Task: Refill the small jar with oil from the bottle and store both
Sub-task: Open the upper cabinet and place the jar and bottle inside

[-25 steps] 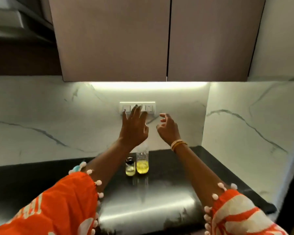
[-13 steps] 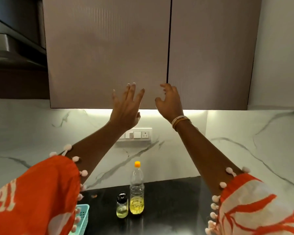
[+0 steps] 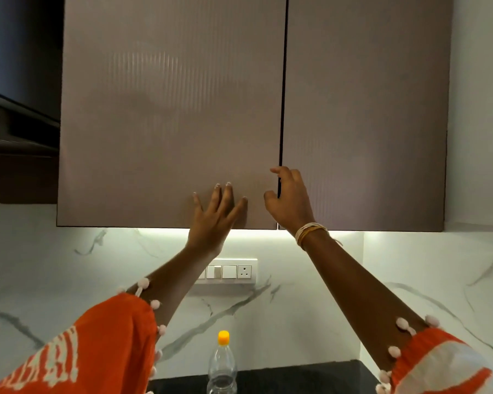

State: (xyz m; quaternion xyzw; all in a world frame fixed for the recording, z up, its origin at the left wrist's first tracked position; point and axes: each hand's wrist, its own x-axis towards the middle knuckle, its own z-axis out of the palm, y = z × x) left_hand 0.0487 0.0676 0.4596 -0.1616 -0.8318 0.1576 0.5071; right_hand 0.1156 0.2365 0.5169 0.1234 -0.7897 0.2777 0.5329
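The clear plastic oil bottle (image 3: 222,365) with a yellow cap stands on the black counter at the bottom edge of the view; only its upper half shows. The small jar is out of frame. Both my arms reach up to a taupe wall cabinet. My left hand (image 3: 215,217) lies flat with fingers spread on the lower part of the left door (image 3: 168,109). My right hand (image 3: 289,199) is at the gap between the two doors, its curled fingers at the inner edge of the right door (image 3: 365,109). Both doors are closed.
A white switch and socket plate (image 3: 231,272) sits on the marble backsplash under the cabinet's light strip. A dark hood or shelf (image 3: 17,123) juts out at the left. A marble side wall (image 3: 439,280) closes the corner at the right. The black counter (image 3: 296,376) runs along the bottom.
The view has tilted upward, so the jar and most of the counter have dropped out of frame. Both hands have risen from the backsplash to the lower part of the cabinet doors.
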